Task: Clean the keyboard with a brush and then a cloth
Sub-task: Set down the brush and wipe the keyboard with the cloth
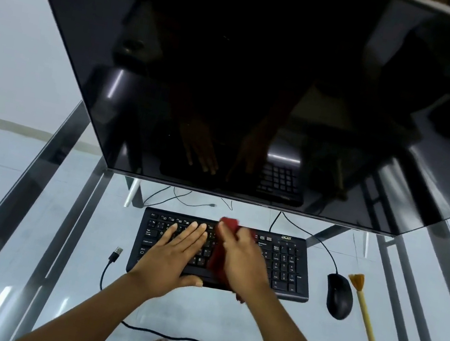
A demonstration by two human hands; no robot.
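A black keyboard lies on the glass desk below the monitor. My left hand rests flat on its left half, fingers spread, holding nothing. My right hand grips a red cloth and presses it on the middle keys; cloth shows above and below the hand. A yellow brush with orange bristles lies on the desk, right of the mouse, untouched.
A large dark monitor overhangs the desk's far side. A black mouse sits right of the keyboard. A loose USB plug and its cable lie left. A cable runs along the near edge of the glass desk.
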